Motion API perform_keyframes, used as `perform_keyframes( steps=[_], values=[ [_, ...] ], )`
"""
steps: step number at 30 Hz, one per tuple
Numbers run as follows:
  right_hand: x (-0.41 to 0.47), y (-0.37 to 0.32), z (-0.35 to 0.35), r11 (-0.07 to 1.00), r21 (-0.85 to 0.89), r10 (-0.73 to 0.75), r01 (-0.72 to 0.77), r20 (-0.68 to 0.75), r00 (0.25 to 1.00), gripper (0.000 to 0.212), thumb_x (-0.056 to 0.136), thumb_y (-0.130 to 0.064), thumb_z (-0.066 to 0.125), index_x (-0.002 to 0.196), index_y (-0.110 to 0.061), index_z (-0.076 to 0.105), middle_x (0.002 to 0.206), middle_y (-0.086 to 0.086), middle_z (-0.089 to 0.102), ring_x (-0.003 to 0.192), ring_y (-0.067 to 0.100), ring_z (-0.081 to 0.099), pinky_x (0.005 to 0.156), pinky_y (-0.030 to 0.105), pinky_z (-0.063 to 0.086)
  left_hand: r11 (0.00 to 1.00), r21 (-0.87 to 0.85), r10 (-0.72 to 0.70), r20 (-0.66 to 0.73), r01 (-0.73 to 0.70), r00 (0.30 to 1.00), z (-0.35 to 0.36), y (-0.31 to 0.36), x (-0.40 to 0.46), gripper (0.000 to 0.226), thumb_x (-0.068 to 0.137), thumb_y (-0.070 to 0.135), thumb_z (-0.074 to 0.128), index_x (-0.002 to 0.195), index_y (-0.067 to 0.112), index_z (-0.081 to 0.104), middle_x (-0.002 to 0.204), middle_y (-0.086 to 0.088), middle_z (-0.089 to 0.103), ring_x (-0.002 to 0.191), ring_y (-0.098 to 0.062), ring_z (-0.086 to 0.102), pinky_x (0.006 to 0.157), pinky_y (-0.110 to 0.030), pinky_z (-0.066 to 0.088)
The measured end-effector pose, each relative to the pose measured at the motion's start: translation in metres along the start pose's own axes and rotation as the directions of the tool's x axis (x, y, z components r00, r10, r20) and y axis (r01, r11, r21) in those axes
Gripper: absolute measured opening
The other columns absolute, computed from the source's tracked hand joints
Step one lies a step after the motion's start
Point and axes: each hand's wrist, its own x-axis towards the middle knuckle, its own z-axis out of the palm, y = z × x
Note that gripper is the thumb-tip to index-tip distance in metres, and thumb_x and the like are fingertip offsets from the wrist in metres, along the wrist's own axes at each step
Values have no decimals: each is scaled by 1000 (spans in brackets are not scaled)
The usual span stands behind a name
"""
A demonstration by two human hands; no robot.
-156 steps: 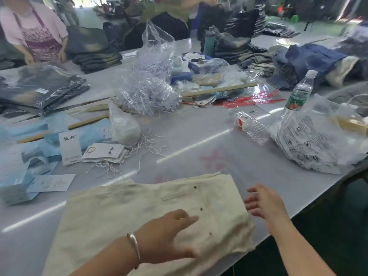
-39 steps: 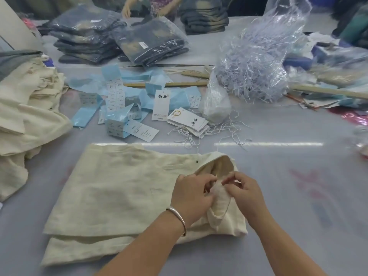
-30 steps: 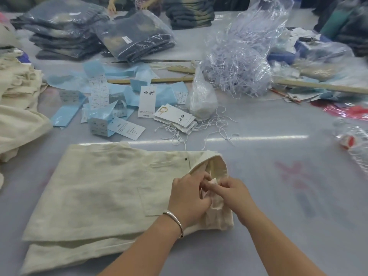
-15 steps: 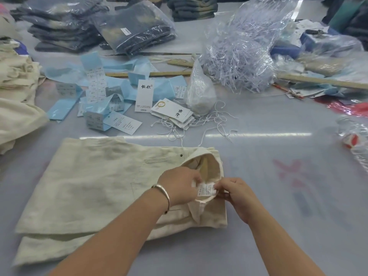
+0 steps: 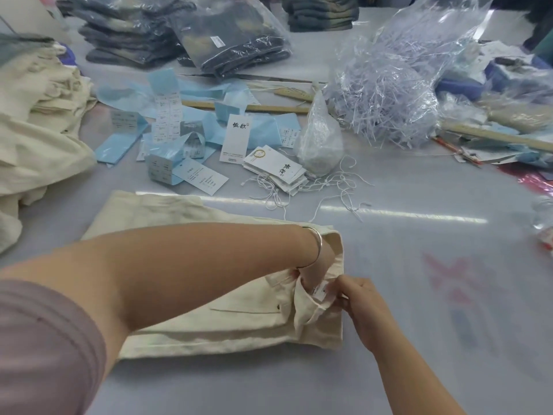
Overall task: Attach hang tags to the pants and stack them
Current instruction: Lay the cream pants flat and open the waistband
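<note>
Folded cream pants (image 5: pixel 227 322) lie on the grey table in front of me, waistband to the right. My left hand (image 5: pixel 317 269) reaches inside the open waistband, its fingers hidden by the cloth. My right hand (image 5: pixel 359 307) pinches a small white sewn-in label (image 5: pixel 321 290) at the waistband edge. A stack of white hang tags (image 5: pixel 276 169) with loose white strings (image 5: pixel 302 190) lies beyond the pants. A pile of cream pants (image 5: pixel 36 136) sits at the left.
Blue and white paper tags (image 5: pixel 167 142) are scattered at the middle. A small clear bag (image 5: pixel 320 142), a big bag of plastic fasteners (image 5: pixel 389 94), wooden rulers (image 5: pixel 248 107) and bagged dark jeans (image 5: pixel 230 40) lie further back. A crushed bottle (image 5: pixel 544 223) is at the right edge.
My left hand has pushed deeper into the waistband. The right hand still pinches the label, now lower in view as my head came closer.
</note>
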Motion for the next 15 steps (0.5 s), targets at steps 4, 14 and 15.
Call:
perform_keyframes(
  steps=[4,14,15],
  values=[
    [-10,6,9,998,63,14,-14,14,1000,21,82,-10,59,83,7,71,84,15,69,78,21,60,76,34,47,940,-335,-72,-369,-60,926,38,-13,-22,20,90,26,55,107,24,66,85,10,55,82,-19,52,55,-26,31],
    [-48,-1,43,964,155,-231,217,81,969,27,87,-12,63,64,-18,75,93,-7,74,116,17,45,70,25,45,739,-653,-238,-485,-167,842,55,-31,-79,29,83,10,56,96,30,71,59,11,47,61,3,45,52,-12,27],
    [-48,-3,43,960,151,-249,234,85,965,28,88,-11,61,65,-18,76,91,-7,73,112,14,48,70,25,45,741,-652,-244,-484,-161,840,54,-32,-82,29,83,10,56,96,30,71,59,11,48,61,4,45,52,-12,27]
  ],
)
